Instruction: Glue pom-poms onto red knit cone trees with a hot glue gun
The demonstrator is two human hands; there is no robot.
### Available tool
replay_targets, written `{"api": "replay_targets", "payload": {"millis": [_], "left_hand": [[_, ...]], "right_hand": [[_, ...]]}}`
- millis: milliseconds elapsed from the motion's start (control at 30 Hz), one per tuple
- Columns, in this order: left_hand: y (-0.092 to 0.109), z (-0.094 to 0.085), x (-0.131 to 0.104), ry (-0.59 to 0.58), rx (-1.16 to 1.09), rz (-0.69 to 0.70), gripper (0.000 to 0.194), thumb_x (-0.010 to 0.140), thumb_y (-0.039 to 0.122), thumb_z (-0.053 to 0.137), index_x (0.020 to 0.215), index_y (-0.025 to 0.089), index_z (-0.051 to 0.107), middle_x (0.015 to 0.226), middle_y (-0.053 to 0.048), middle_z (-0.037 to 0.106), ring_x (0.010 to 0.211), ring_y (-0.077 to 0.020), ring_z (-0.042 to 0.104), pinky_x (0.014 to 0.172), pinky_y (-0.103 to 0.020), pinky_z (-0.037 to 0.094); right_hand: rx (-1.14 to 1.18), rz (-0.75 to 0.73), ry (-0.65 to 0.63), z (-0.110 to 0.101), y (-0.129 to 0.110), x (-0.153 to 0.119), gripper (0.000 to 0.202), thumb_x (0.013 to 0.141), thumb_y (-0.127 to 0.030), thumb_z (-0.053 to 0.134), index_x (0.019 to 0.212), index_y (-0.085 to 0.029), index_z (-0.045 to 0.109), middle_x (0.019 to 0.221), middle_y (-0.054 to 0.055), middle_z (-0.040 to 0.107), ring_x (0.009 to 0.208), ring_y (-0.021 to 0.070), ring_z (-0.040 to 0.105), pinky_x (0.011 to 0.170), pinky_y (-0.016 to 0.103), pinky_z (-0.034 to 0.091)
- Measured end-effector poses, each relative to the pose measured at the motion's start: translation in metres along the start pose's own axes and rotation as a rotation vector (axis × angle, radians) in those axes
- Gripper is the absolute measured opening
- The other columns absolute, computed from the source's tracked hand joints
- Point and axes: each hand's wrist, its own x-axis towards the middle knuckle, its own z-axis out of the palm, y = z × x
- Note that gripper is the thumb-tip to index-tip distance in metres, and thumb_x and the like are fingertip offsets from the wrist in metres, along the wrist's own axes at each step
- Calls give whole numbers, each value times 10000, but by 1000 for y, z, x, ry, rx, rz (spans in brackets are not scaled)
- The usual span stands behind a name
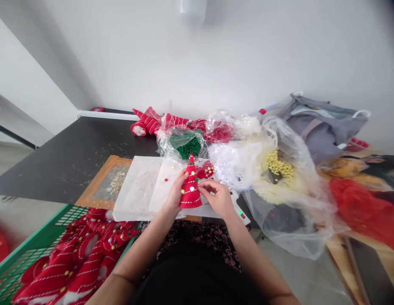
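My left hand [175,191] is wrapped round the side of a red felt cone [191,198], which stands point up with white dashed stripes and small green, yellow and white pom-poms on it. At the cone's right edge, my right hand [218,197] has thumb and forefinger pinched together; anything between them is too small to make out. Just behind lie loose red pom-poms [203,173] with a few yellow ones. Green pom-poms [186,146] fill a clear bag beyond the cone's tip. White pom-poms [220,163] lie to the right of them.
Yellow pom-poms [281,164] sit in a large clear bag at right, near a grey cloth bag [320,127]. A white device [243,212] with a green light is by my right forearm. Red cones fill a green crate [40,237] at lower left. White sheets [136,182] cover the table's front.
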Motion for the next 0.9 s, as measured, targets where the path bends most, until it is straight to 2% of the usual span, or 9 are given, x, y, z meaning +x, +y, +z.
{"api": "replay_targets", "payload": {"millis": [167, 300, 500, 700, 833, 900], "left_hand": [[1, 0, -4, -38, 52, -8, 364, 741, 411, 823, 988, 203, 652, 857, 15, 715, 707, -155, 658, 679, -256, 497], [0, 3, -7, -58, 124, 30, 336, 768, 417, 813, 963, 206, 639, 849, 15, 703, 721, -151, 657, 676, -245, 478], [1, 5, -14, -69, 167, 64, 295, 795, 395, 806, 976, 221, 652, 861, 1, 727, 726, -175, 670, 660, -265, 483], [3, 6, -16, -64, 171, 62, 290, 794, 398, 808, 961, 219, 654, 823, 6, 716, 727, -177, 680, 641, -258, 479], [1, 7, -11, -36, 111, -8, 334, 745, 389, 839, 968, 211, 664, 819, 8, 708, 672, -156, 666, 625, -249, 493], [7, -1, -12, -12, 104, -65, 376, 719, 406, 850, 986, 209, 674, 808, -1, 707, 647, -158, 664, 622, -257, 515]], "right_hand": [[-85, -120, 126, -7, -13, 6, 92, 919, -268, 689, 914, -215, 764, 894, 49, 747, 714, 163, 640, 666, 292, 524], [-116, -193, 115, -6, -24, 15, 88, 924, -246, 674, 913, -224, 759, 870, 43, 746, 714, 169, 638, 666, 295, 525], [-162, -204, 55, 1, -23, 22, 117, 919, -217, 649, 869, -216, 755, 834, 37, 759, 690, 168, 646, 658, 286, 524], [-195, -203, 49, 2, -23, 22, 126, 900, -199, 655, 844, -214, 768, 830, 40, 764, 684, 171, 631, 687, 299, 520], [-180, -146, 122, -4, -30, 20, 141, 929, -293, 661, 869, -226, 770, 861, 47, 765, 663, 170, 599, 647, 301, 503], [-198, -132, 194, -13, -30, 19, 164, 935, -334, 658, 874, -224, 762, 866, 49, 754, 637, 162, 559, 606, 295, 476]]}}
